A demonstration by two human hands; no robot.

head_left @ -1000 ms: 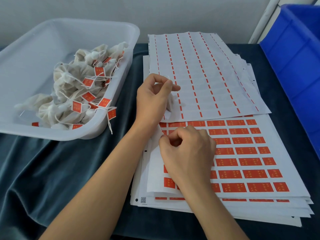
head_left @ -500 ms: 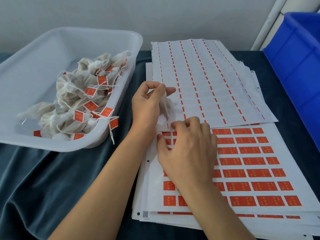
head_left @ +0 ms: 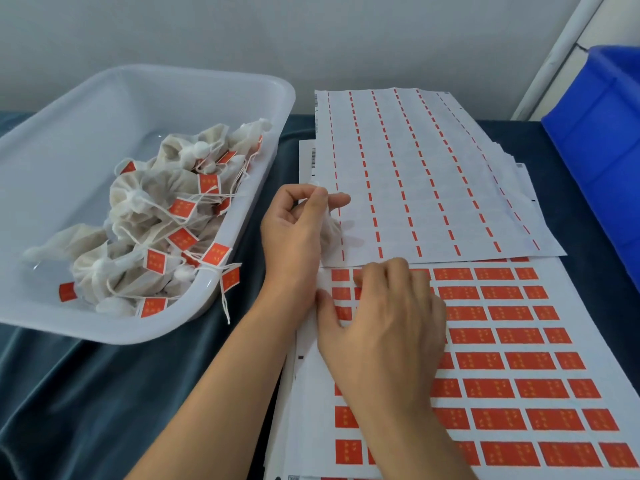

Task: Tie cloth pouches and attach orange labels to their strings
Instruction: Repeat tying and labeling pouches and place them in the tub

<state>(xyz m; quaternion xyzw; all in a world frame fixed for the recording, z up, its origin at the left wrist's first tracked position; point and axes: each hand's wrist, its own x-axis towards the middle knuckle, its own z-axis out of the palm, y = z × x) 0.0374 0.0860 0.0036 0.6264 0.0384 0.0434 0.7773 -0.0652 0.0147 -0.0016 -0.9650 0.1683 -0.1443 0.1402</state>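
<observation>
A pale grey wall (head_left: 242, 36) backs the whole bench, with a white pipe (head_left: 554, 53) running up its right corner. The table is draped in a dark teal velvet cloth (head_left: 86, 393) that rumples toward the near left edge. On the left sits a big translucent white tub (head_left: 86, 327), and heaped in it are the finished cloth pouches (head_left: 145, 209), tied shut with orange labels (head_left: 182, 208) dangling on their strings; one string trails over the tub's front rim. At the far right stands a blue plastic crate (head_left: 602, 140), partly out of sight.

Down the middle lies a stack of label sheets: the near one, a sheet of orange labels (head_left: 502, 358), is mostly full, and overlapping its top edge is a used backing sheet (head_left: 433, 174) with only thin orange slivers left.

The left hand (head_left: 298, 233) is raised just past the tub's corner, thumb and fingers curled, pinching a small white pouch (head_left: 330, 230) by its neck so it hangs against the used sheet. The right hand (head_left: 384, 320) rests on the top left rows of the full sheet, fingers bent, tips picking at a label; whether one is lifted I cannot tell.
</observation>
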